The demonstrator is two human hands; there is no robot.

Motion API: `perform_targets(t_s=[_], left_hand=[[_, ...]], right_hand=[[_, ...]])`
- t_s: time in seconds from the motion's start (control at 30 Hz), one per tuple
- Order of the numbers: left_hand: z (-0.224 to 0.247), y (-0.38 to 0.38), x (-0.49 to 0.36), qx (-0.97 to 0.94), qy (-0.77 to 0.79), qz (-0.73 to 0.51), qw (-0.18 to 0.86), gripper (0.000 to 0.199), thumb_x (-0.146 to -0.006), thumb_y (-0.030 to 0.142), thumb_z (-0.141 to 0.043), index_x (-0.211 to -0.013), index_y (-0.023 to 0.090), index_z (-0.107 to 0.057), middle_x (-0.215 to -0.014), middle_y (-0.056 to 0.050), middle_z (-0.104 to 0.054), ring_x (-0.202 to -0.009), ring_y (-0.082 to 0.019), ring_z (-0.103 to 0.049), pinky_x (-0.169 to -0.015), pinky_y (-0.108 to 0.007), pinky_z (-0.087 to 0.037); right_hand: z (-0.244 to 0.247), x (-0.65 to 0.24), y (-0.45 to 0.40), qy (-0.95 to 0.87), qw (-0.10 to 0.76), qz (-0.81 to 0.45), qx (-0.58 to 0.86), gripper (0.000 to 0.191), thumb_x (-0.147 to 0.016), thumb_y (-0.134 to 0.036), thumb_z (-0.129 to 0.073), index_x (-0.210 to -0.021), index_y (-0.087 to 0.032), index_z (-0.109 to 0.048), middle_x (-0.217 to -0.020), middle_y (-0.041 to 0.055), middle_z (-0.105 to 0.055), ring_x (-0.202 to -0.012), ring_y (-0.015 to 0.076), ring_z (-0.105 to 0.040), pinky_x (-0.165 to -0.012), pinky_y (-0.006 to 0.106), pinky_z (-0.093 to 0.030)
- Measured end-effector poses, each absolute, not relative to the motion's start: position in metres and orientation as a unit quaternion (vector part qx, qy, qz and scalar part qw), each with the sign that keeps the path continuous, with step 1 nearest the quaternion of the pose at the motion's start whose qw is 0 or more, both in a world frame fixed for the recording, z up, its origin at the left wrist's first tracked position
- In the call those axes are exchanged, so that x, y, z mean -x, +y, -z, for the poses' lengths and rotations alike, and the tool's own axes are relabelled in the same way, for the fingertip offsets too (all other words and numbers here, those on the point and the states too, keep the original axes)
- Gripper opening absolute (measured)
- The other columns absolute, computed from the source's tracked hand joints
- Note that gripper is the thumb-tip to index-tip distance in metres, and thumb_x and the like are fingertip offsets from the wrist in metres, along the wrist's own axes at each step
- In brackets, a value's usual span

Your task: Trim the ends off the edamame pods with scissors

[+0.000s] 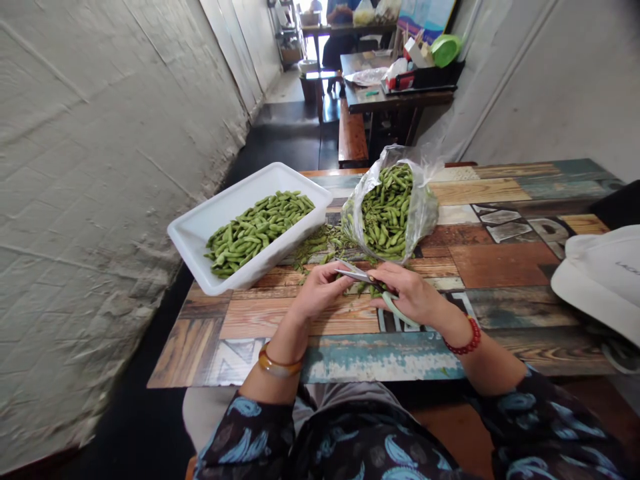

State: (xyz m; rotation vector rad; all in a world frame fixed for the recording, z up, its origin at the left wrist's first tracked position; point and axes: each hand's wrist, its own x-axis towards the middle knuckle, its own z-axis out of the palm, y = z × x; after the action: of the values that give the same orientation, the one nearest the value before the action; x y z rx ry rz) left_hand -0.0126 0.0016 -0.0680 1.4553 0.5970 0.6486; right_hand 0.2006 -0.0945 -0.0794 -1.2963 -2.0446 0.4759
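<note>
My right hand (413,293) is closed around scissors (356,274) with pale green handles, their blades pointing left toward my other hand. Fingers pinched together, my left hand (323,290) is at the blade tips; whatever it holds is too small to make out. Just beyond my hands, trimmed bits and stems (320,245) lie on the patchwork-patterned table (345,315). A white tray (193,233) at the left holds green pods (260,230). Behind my right hand stands an open clear plastic bag (425,210) full of more pods (387,220).
A white cap (603,277) lies at the table's right edge. A rough wall (90,167) runs along the left. Farther back are a second table (360,63) with a green bowl (445,50), a wooden bench (353,133) and a person (340,33).
</note>
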Motion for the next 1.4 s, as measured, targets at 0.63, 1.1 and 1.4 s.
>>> perform_targets(t_s=[0.63,1.1,1.4], left_hand=[[0.071,0.004,0.013,-0.56,0.334,-0.321,0.687,0.031,-0.072,0.042,-0.082,-0.082,0.014,-0.074,-0.074,-0.002,-0.062,-0.062,-0.009,-0.049,-0.055,-0.02,-0.039],[0.07,0.002,0.011,-0.56,0.306,-0.308,0.706,0.035,-0.074,0.045,-0.08,-0.085,0.014,-0.069,-0.07,0.0,-0.06,-0.056,-0.007,-0.043,-0.053,-0.02,-0.034],[0.069,0.003,0.013,-0.619,0.281,-0.281,0.677,0.036,-0.08,0.046,-0.075,-0.091,0.012,-0.077,-0.075,-0.004,-0.066,-0.059,-0.009,-0.044,-0.055,-0.023,-0.031]], right_hand=[[0.087,-0.204,-0.09,-0.76,0.369,-0.15,0.514,0.04,-0.088,-0.037,-0.072,-0.124,-0.021,-0.064,-0.102,0.0096,-0.068,-0.091,0.0243,-0.067,-0.081,0.039,-0.058],[0.073,-0.203,-0.093,-0.752,0.337,-0.178,0.537,0.045,-0.085,-0.03,-0.075,-0.128,-0.023,-0.063,-0.101,0.0059,-0.064,-0.074,0.0165,-0.06,-0.07,0.032,-0.054],[0.069,-0.202,-0.094,-0.763,0.321,-0.195,0.526,0.045,-0.087,-0.028,-0.073,-0.13,-0.022,-0.062,-0.101,0.0059,-0.063,-0.074,0.0164,-0.059,-0.071,0.032,-0.052]])
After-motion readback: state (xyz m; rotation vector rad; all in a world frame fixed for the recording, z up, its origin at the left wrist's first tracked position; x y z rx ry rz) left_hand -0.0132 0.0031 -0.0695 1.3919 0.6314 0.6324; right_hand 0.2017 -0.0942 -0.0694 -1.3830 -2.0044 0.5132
